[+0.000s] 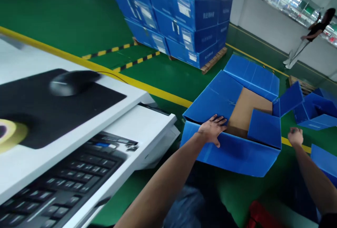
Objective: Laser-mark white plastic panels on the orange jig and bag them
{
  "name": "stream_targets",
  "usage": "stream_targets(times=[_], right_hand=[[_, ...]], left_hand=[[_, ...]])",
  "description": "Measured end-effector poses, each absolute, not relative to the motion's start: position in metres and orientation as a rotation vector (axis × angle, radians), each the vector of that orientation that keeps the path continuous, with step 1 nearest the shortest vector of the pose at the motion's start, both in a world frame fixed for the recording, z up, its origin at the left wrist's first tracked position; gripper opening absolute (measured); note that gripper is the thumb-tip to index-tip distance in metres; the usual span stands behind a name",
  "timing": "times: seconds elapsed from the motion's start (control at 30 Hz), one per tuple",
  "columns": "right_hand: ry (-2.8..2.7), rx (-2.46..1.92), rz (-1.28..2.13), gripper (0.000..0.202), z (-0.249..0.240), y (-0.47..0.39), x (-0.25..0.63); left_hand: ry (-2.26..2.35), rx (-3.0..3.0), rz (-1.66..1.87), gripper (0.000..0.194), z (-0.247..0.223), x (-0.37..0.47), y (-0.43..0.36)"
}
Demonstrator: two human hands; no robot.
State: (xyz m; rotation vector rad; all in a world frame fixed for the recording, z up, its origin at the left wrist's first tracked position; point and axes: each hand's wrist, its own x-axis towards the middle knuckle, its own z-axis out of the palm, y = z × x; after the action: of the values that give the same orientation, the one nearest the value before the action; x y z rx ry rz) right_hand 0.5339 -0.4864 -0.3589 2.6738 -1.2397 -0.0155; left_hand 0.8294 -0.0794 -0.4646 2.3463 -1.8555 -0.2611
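Note:
A blue box [237, 154] stands in front of me with its far flap raised and its brown inside partly showing. My left hand [212, 129] lies with spread fingers on the box's near left edge and the folded left flap. To the right of the box, my right hand [295, 136] hangs in the air with its fingers curled, touching no part of the box. Whether anything is inside those fingers is too small to tell.
A white desk [152, 119] at left bears a mouse [71, 82], a tape roll [12, 135] and a keyboard [65, 182]. Stacked blue boxes [184, 21] stand on a pallet behind. Another open blue box [316, 110] is at right. A person [313, 31] stands far right.

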Motion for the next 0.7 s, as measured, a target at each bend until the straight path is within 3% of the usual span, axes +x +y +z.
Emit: stream_targets(times=[0.07,0.17,0.4,0.57,0.7], right_hand=[[-1.217,2.709,0.088,0.047,-0.383,-0.456,0.564],[-0.932,2.914,0.083,0.044,-0.410,-0.410,0.621],[-0.686,3.073,-0.423,0.068,-0.431,-0.363,0.710],[-0.599,3.091,-0.313,0.053,-0.366,-0.395,0.697],[-0.499,3.089,-0.169,0.065,-0.275,-0.457,0.642]], left_hand=[[-1.855,2.345,-0.265,0.098,-0.464,0.829,-0.079],[-1.850,2.348,-0.285,0.098,-0.464,0.829,-0.080],[-1.855,2.383,-0.325,0.110,-0.462,0.825,-0.078],[-1.835,2.346,-0.330,0.109,-0.462,0.826,-0.078],[-1.812,2.339,-0.334,0.107,-0.463,0.826,-0.077]])
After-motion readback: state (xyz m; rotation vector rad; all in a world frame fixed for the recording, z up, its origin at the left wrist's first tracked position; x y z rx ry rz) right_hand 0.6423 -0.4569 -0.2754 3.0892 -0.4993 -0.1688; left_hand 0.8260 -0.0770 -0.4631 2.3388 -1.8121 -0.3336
